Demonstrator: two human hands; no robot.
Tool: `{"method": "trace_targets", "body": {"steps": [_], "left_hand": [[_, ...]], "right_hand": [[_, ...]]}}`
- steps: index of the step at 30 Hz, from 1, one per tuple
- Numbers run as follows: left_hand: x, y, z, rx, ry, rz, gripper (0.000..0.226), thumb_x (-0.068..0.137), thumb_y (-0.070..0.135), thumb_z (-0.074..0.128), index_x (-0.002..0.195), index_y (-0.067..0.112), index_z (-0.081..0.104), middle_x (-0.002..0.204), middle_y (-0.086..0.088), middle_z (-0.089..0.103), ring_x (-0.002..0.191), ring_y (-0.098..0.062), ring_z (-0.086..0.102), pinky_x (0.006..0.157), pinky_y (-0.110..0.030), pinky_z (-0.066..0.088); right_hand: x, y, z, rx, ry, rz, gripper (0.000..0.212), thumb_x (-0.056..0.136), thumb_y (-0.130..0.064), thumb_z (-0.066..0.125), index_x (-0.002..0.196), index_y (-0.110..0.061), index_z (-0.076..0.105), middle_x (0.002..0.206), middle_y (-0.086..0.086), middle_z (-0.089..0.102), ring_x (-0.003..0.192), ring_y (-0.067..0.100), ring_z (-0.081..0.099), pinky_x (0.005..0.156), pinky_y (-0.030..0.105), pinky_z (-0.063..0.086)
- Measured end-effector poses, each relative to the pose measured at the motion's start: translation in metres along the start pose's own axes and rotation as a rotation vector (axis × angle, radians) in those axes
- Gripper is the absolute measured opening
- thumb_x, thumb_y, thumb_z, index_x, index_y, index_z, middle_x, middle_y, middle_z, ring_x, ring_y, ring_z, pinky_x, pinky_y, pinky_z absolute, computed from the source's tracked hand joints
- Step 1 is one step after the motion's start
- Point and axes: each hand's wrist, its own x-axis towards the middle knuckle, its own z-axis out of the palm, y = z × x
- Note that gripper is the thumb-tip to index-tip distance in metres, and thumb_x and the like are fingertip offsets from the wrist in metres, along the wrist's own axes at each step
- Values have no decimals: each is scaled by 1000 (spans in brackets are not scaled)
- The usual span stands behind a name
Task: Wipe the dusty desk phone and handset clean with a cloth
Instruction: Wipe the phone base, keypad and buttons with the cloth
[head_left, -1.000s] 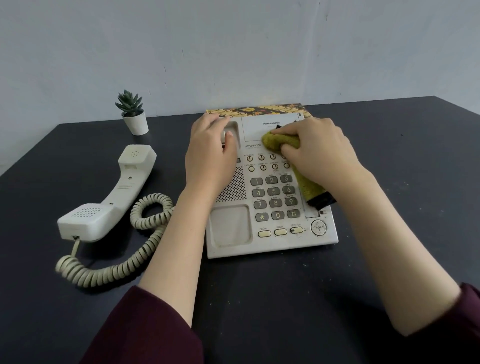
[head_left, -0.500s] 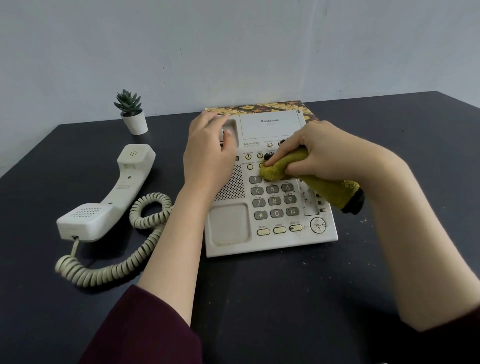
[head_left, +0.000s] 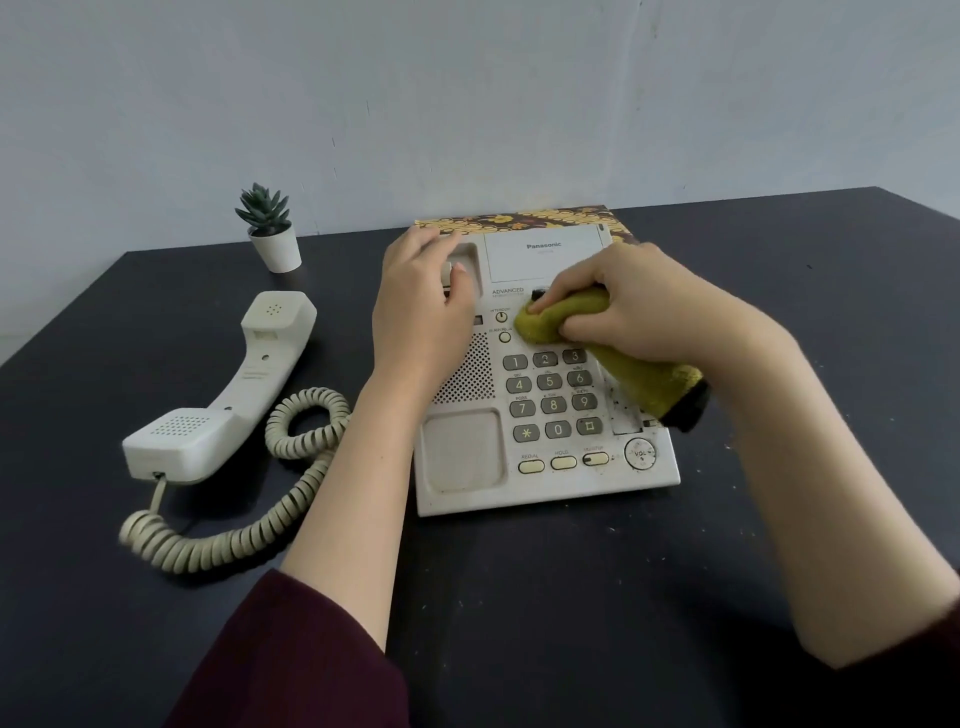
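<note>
1. Pinching a bunched green cloth (head_left: 566, 319), the fingers (head_left: 584, 328) of the right hand (head_left: 641, 306) curl round it and press its front end onto the phone (head_left: 545, 491), on the small round buttons just above keys 1, 2 and 3.
2. The rest of the cloth trails back under the right palm toward the phone's right edge, ending in a dark tip.
3. The left hand (head_left: 421, 312) rests flat on the phone's upper left part, over the cradle; its fingers lie relaxed and nearly straight, gripping nothing.
4. The handset (head_left: 223, 395) lies off the phone to its left, on the dark desk (head_left: 519, 597), face up.
5. A coiled cord (head_left: 244, 530) runs from the handset's near end and loops back toward the phone's left side.
6. Behind the phone, a patterned book (head_left: 524, 217) shows under its far edge.
7. A small potted plant (head_left: 270, 228) stands beyond the handset, left of the phone.
8. Dark red sleeves (head_left: 291, 660) cover both forearms nearest the camera.
</note>
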Motion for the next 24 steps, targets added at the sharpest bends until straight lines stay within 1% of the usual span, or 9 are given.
{"method": "trace_targets", "body": {"steps": [4, 7, 9, 10, 12, 14, 16, 19, 24], "left_hand": [[0, 0, 0, -2, -1, -3, 39, 93, 12, 44, 130, 7, 56, 139, -4, 48, 134, -15, 35, 98, -10, 21], [0, 0, 0, -6, -3, -7, 39, 94, 11, 44, 131, 8, 56, 139, -4, 47, 134, -14, 34, 98, -9, 21], [0, 0, 0, -7, -4, -9, 39, 94, 12, 44, 131, 8, 56, 140, -4, 47, 135, -13, 34, 97, -8, 20], [0, 0, 0, -8, -4, -8, 39, 94, 12, 44, 131, 7, 56, 140, -4, 47, 135, -14, 34, 97, -8, 20], [1, -1, 0, -2, 1, -4, 39, 93, 11, 44, 130, 7, 56, 139, -5, 48, 134, -14, 35, 96, -7, 20], [1, -1, 1, 1, 0, -1, 39, 93, 11, 44, 130, 7, 57, 139, -6, 48, 134, -15, 35, 96, -7, 20], [1, -1, 1, 1, 0, 5, 39, 94, 11, 44, 130, 6, 57, 139, -6, 48, 134, -16, 35, 96, -7, 20], [1, -1, 0, 1, -1, 2, 39, 94, 11, 44, 130, 7, 56, 139, -5, 48, 134, -15, 35, 96, -9, 21], [1, -1, -1, -12, -12, -4, 39, 94, 12, 44, 130, 7, 56, 139, -4, 48, 134, -14, 34, 97, -10, 21]], "right_hand": [[-6, 3, -6, 53, -145, -16, 29, 82, -18, 63, 96, -43, 72, 102, -17, 66, 96, 10, 57, 84, 29, 51], [-8, 5, -10, 53, -136, -5, 28, 82, -18, 64, 94, -41, 73, 83, -25, 61, 84, 5, 56, 71, 20, 48], [-6, 8, -9, 26, -57, 17, 27, 83, -19, 63, 93, -42, 72, 72, -26, 53, 73, 3, 50, 60, 16, 40], [-4, 10, -7, 22, 12, 32, 27, 83, -20, 62, 94, -43, 71, 73, -25, 53, 72, 4, 49, 60, 18, 40], [0, 15, 0, 36, 172, 82, 27, 82, -24, 61, 96, -45, 70, 86, -20, 61, 82, 8, 53, 69, 26, 47], [4, 17, 4, 25, 294, 154, 28, 83, -26, 59, 103, -42, 69, 101, -9, 64, 97, 19, 54, 79, 35, 50], [5, 18, 7, 3, 343, 183, 29, 84, -26, 58, 107, -40, 68, 107, -2, 63, 99, 23, 54, 78, 37, 50], [5, 18, 5, 18, 292, 156, 28, 82, -25, 59, 104, -41, 69, 107, -5, 63, 100, 22, 54, 83, 38, 50], [-5, 14, -8, -1, 52, 108, 19, 79, -29, 68, 90, -43, 70, 92, -16, 58, 93, 14, 52, 79, 35, 51]]}}
